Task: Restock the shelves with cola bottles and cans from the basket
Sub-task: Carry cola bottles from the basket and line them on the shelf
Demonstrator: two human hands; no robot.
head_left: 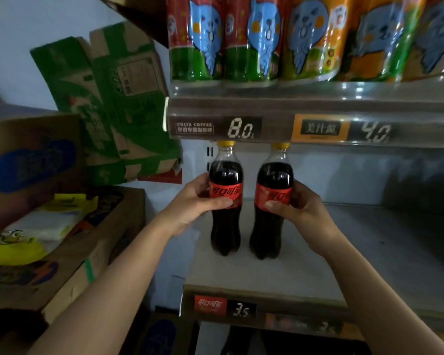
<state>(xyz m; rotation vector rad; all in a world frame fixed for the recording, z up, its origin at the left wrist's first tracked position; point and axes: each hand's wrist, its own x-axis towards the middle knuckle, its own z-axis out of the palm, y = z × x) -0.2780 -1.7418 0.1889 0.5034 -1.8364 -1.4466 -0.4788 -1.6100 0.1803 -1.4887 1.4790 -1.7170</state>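
Observation:
Two cola bottles with yellow caps and red labels stand upright side by side on the grey shelf (369, 252), near its left end. My left hand (198, 201) grips the left cola bottle (226, 226) around its label, thumb across the front. My right hand (300, 208) grips the right cola bottle (269, 226) the same way. Both bottle bases appear to rest on the shelf board. No basket is in view.
The shelf above (318, 103) carries tall colourful drink bottles (251, 39) and price tags reading 8.0 and 4.0. A price strip (226, 307) marked 3.5 runs along the shelf's front edge. Stacked cardboard boxes (108, 98) crowd the left side. The shelf stretches right of the bottles.

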